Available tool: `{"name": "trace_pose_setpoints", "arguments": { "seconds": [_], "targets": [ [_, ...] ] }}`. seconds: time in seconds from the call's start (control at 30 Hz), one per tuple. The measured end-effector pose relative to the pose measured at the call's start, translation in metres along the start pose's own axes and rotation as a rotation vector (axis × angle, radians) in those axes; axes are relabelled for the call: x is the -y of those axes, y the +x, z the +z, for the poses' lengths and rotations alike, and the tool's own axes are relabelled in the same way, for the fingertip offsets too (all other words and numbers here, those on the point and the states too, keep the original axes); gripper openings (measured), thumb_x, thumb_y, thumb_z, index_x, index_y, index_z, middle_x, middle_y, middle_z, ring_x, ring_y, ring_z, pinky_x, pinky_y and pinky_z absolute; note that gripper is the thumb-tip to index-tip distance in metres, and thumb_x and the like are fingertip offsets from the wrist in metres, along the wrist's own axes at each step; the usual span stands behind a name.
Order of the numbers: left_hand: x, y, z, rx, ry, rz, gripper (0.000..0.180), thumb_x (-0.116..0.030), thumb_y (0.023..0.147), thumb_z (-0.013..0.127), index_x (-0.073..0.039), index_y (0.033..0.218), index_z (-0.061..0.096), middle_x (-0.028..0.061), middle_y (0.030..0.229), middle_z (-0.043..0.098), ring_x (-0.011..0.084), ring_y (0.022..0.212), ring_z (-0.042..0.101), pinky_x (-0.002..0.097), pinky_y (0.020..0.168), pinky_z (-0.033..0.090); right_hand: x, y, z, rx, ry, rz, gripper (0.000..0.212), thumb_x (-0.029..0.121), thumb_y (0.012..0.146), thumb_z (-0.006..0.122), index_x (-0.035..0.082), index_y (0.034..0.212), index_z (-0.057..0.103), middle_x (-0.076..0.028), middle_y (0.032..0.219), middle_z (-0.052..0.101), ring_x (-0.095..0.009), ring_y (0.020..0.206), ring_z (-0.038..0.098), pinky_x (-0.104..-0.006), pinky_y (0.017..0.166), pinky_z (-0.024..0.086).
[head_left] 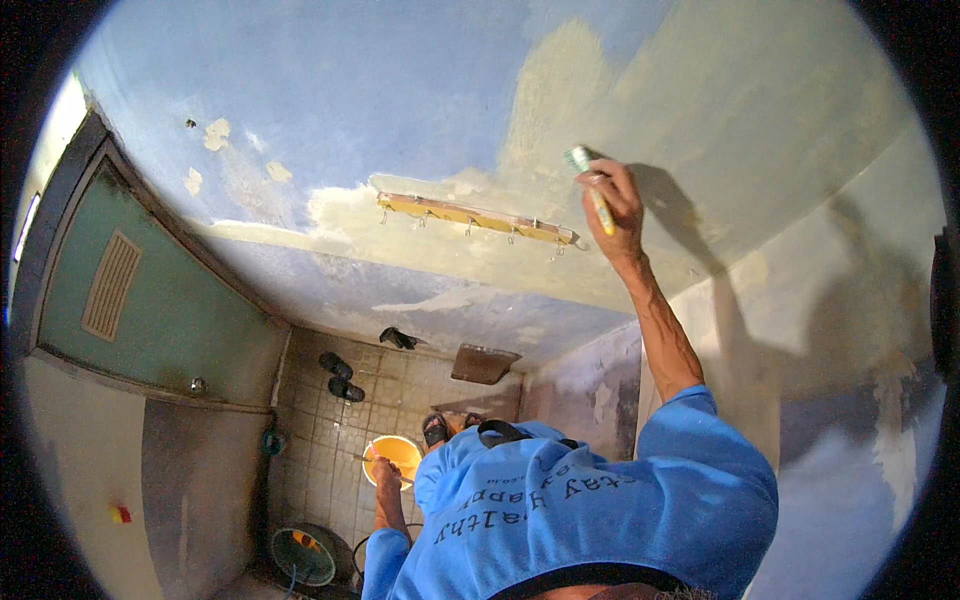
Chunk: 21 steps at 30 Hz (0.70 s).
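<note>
My right hand (614, 205) is raised against the wall, its fingers closed round a paintbrush (604, 216) with a yellow handle. The pale bristles point up and to the left, at or close to a patch of cream paint on the blue wall (400, 80). Low on the left, my left hand (386, 470) is closed at a round bucket (398, 446) with a light rim and a yellow-orange inside. Whether its fingers grip the rim or a handle is hard to make out.
A yellow hook rack (475, 218) is fixed to the wall below the brush. Dark sandals (342, 376), a black item (398, 338) and a brown board (485, 364) lie on the tiled floor. A green door (120, 260) stands at left, a dark tub (305, 556) at lower left.
</note>
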<state>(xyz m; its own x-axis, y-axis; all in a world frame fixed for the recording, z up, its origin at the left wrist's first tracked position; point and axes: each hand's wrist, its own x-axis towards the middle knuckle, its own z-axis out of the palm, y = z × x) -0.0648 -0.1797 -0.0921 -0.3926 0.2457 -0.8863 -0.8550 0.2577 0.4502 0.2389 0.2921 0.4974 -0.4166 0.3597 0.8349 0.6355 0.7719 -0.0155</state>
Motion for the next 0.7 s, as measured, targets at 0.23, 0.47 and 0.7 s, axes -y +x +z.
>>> {"name": "trace_pose_setpoints", "arguments": {
  "seconds": [0.23, 0.47, 0.7],
  "targets": [
    [-0.002, -0.006, -0.005, -0.007, 0.024, 0.019, 0.041, -0.047, 0.096, 0.060, -0.008, 0.083, 0.052, 0.0032, 0.057, 0.045, 0.0156, 0.043, 0.042, 0.0306, 0.039, 0.034, 0.006, 0.023, -0.024, -0.185, -0.236, -0.094, 0.023, 0.001, 0.081, 0.071, 0.011, 0.101, 0.073, -0.009, 0.116, 0.063, -0.027, 0.105, 0.060, -0.0390, 0.086, 0.051],
    [0.001, -0.013, -0.005, 0.044, 0.030, 0.152, 0.049, -0.054, 0.093, 0.062, -0.007, 0.084, 0.053, 0.0035, 0.057, 0.045, 0.0167, 0.044, 0.043, 0.0319, 0.039, 0.034, -0.007, -0.083, 0.042, 0.274, -0.287, -0.074, 0.021, 0.004, 0.080, 0.069, 0.010, 0.099, 0.072, -0.012, 0.121, 0.061, -0.032, 0.113, 0.057, -0.0450, 0.089, 0.050],
    [0.001, 0.005, -0.023, 0.054, -0.006, 0.086, 0.037, -0.041, 0.093, 0.064, -0.007, 0.086, 0.054, 0.0029, 0.059, 0.047, 0.0163, 0.045, 0.045, 0.0317, 0.040, 0.037, 0.001, -0.077, 0.013, 0.439, 0.025, 0.061, 0.021, 0.002, 0.076, 0.069, 0.006, 0.096, 0.068, -0.009, 0.119, 0.059, -0.032, 0.112, 0.058, -0.0428, 0.088, 0.053]
  ]
}}
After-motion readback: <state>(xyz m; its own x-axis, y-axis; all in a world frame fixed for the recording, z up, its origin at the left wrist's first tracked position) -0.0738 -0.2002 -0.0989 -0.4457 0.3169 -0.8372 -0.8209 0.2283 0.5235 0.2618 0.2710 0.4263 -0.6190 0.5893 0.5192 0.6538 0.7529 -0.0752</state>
